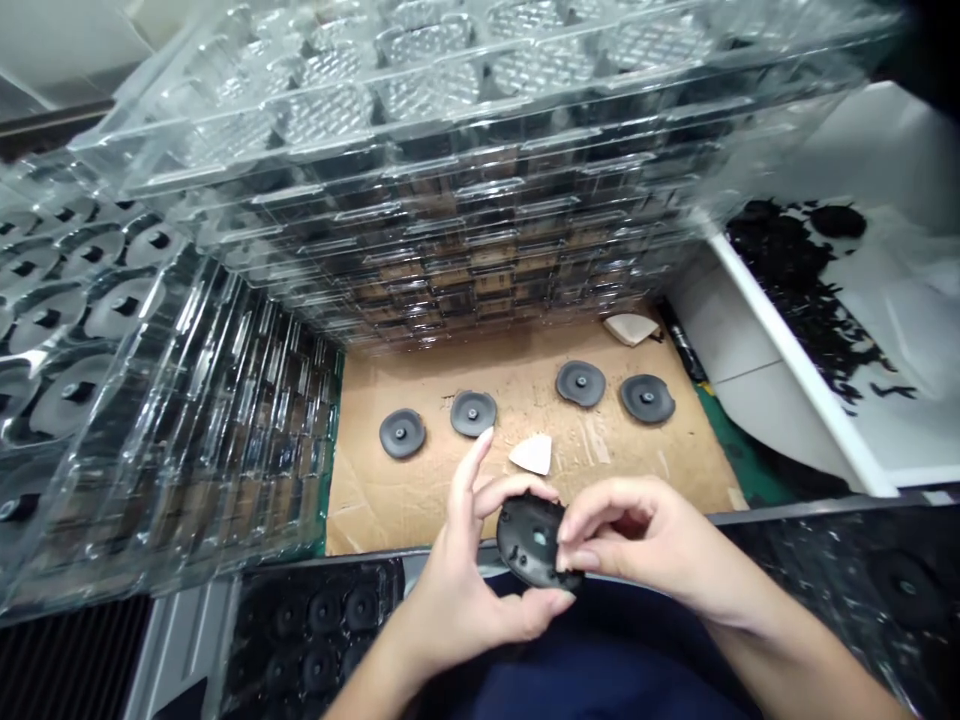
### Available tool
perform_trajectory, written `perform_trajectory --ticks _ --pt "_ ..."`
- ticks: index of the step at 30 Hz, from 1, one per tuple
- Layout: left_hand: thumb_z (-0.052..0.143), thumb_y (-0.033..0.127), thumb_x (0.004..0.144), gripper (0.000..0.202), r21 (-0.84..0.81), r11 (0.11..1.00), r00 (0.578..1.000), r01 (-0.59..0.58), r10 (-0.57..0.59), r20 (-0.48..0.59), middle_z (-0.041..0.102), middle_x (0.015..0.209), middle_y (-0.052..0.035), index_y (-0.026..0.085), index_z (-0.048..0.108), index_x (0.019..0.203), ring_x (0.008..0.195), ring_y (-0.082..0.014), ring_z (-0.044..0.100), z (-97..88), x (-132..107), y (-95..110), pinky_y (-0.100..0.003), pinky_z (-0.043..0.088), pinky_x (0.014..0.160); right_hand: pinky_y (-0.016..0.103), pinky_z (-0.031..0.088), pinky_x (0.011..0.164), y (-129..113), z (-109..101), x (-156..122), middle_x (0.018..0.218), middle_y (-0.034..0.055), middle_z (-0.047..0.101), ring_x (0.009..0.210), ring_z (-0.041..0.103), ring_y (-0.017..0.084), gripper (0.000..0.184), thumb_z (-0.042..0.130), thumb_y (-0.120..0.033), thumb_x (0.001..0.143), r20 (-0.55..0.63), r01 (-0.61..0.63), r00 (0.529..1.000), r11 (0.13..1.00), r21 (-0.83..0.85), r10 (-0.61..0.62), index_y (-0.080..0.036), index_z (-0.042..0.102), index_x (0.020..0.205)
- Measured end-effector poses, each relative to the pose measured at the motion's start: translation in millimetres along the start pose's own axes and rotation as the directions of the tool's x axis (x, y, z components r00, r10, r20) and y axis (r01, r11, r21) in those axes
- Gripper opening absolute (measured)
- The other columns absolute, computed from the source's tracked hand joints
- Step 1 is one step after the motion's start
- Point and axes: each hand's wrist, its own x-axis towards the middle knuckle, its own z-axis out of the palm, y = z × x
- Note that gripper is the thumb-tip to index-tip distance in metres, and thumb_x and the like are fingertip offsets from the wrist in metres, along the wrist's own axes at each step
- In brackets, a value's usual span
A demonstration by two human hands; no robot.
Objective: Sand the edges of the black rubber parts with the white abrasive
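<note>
A round black plastic disc (534, 540) with a pale centre hole is held in front of me at the bottom centre. My left hand (469, 580) grips its lower and left rim with thumb and fingers, the index finger raised. My right hand (645, 545) pinches the disc's right edge with curled fingers. Several similar dark discs (473, 413) lie in a row on the cardboard sheet (420, 490) beyond, with a small white wedge-shaped piece (534, 454) between them and my hands.
Tall stacks of clear blister trays (465, 200) rise behind and to the left (112, 400), some holding discs. A white bin (840, 330) with black scraps stands right. A black tray of discs (315, 620) sits low left. Another white piece (631, 328) lies far back.
</note>
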Motion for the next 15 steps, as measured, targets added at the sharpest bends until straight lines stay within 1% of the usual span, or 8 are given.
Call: perform_trajectory --ticks 5,6,8,10,12,13,14,15 --pt "0.072 0.021 0.069 0.101 0.040 0.994 0.994 -0.100 0.101 -0.033 0.057 0.119 -0.0027 0.042 0.003 0.140 0.113 -0.0232 0.052 5.4 -1 -4 -0.049 0.034 0.104 0.018 0.045 0.054 13 -8 -27 0.062 -0.0027 0.061 0.054 0.056 0.007 0.009 0.069 -0.029 0.078 -0.135 0.132 0.982 0.991 -0.016 -0.133 -0.021 0.071 0.082" --pt "0.071 0.021 0.069 0.100 0.042 0.993 0.993 -0.113 0.115 -0.038 0.057 0.120 -0.0031 0.041 0.004 0.140 0.113 -0.0233 0.052 7.2 -1 -5 -0.049 0.035 0.103 0.019 0.045 0.054 14 -9 -33 0.064 -0.0021 0.060 0.055 0.055 0.007 0.008 0.066 -0.028 0.080 -0.165 0.165 0.971 0.984 -0.065 -0.174 -0.022 0.071 0.082" --pt "0.071 0.024 0.070 0.097 0.033 0.994 0.993 -0.102 0.104 -0.055 0.057 0.120 -0.0035 0.041 0.006 0.140 0.114 -0.0231 0.053 12.3 -1 -3 -0.044 0.039 0.101 0.020 0.044 0.057 13 -9 -46 0.078 0.0007 0.061 0.065 0.056 0.009 0.010 0.061 -0.023 0.084 -0.215 0.229 0.934 0.940 -0.251 -0.285 -0.023 0.071 0.085" --pt "0.071 0.030 0.070 0.094 0.011 0.999 0.996 -0.042 0.042 -0.076 0.057 0.120 -0.0033 0.040 0.007 0.139 0.114 -0.0223 0.053 19.7 -1 0 -0.039 0.042 0.097 0.021 0.046 0.062 12 -5 -56 0.093 0.0039 0.060 0.077 0.057 0.011 0.017 0.058 -0.021 0.085 -0.196 0.269 0.894 0.831 -0.487 -0.404 -0.024 0.069 0.097" --pt "0.072 0.040 0.069 0.091 -0.018 0.999 0.997 0.037 -0.038 -0.061 0.059 0.120 -0.0035 0.037 0.014 0.140 0.115 -0.0226 0.053 28.8 0 4 -0.035 0.042 0.097 0.024 0.048 0.068 12 1 -64 0.092 0.0053 0.061 0.079 0.058 0.013 0.024 0.059 -0.029 0.085 -0.142 0.298 0.850 0.685 -0.665 -0.508 -0.022 0.067 0.107" --pt "0.070 0.045 0.069 0.087 -0.031 0.997 0.997 0.071 -0.072 -0.017 0.061 0.119 -0.0040 0.035 0.020 0.139 0.113 -0.0230 0.054 33.6 0 5 -0.034 0.041 0.097 0.025 0.048 0.069 13 3 -67 0.085 0.0047 0.061 0.076 0.058 0.013 0.026 0.058 -0.035 0.086 -0.133 0.298 0.824 0.621 -0.725 -0.550 -0.021 0.068 0.106" --pt "0.066 0.050 0.070 0.081 -0.045 0.994 0.993 0.104 -0.101 0.059 0.064 0.117 -0.0047 0.032 0.026 0.138 0.108 -0.0230 0.057 38.3 1 6 -0.033 0.042 0.095 0.025 0.048 0.069 15 2 -70 0.078 0.0036 0.061 0.072 0.058 0.013 0.028 0.056 -0.040 0.087 -0.147 0.280 0.797 0.574 -0.770 -0.586 -0.020 0.071 0.099" --pt "0.060 0.054 0.074 0.074 -0.063 0.988 0.979 0.141 -0.129 0.155 0.067 0.112 -0.0053 0.030 0.031 0.137 0.099 -0.0220 0.062 43.0 2 6 -0.031 0.045 0.089 0.024 0.048 0.067 17 -1 -74 0.071 0.0022 0.059 0.067 0.057 0.012 0.032 0.053 -0.043 0.088 -0.189 0.239 0.770 0.551 -0.800 -0.609 -0.019 0.073 0.090"
